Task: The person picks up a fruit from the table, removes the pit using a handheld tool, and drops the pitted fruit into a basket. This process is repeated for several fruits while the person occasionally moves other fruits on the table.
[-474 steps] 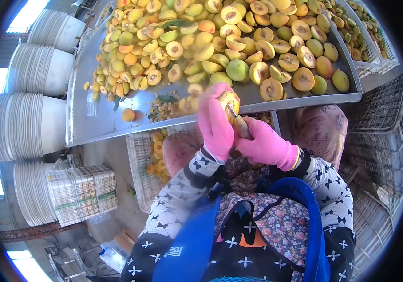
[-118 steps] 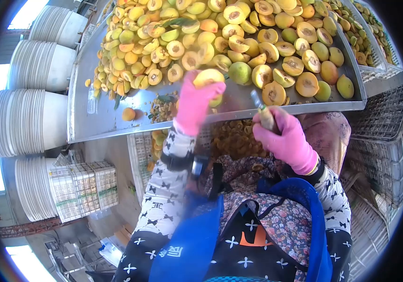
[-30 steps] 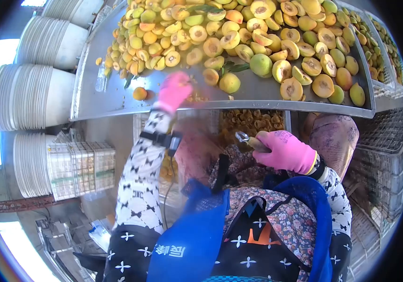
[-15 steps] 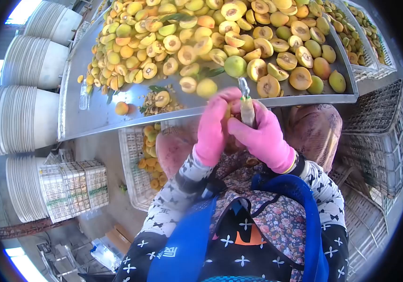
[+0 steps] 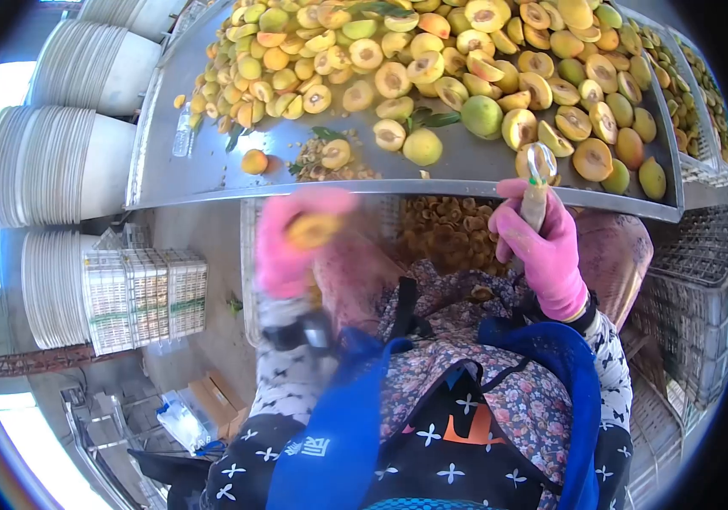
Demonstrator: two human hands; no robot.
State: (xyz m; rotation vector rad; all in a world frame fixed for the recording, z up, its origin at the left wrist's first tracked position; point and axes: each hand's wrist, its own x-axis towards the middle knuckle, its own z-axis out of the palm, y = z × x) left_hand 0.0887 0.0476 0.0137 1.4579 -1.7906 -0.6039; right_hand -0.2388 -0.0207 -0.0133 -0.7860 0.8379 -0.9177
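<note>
My left hand (image 5: 279,259), in a pink glove and smeared by motion, is closed around a yellow peach half (image 5: 311,230) in front of the table edge. Raised at the right is my right hand (image 5: 549,251), also pink-gloved. Its fingers wrap the pale handle of a pitting tool (image 5: 535,204), whose looped metal end points up. Past the table edge lie many peach halves (image 5: 592,160), cut faces mostly showing the stone or its hollow. A whole green peach (image 5: 481,117) and a yellow one (image 5: 423,147) sit near them.
The metal table (image 5: 211,180) has a raised front rim. Peach stones (image 5: 457,229) fill a container beneath it. Plastic crates (image 5: 147,297) stand at left, more (image 5: 691,280) at right. White stacked tubs (image 5: 58,166) line the left. A clear bottle (image 5: 183,132) lies on the table.
My hands were together around the tool and have parted. The left has swung left with a peach half; the right has moved right, keeping the tool. The view has shifted.
</note>
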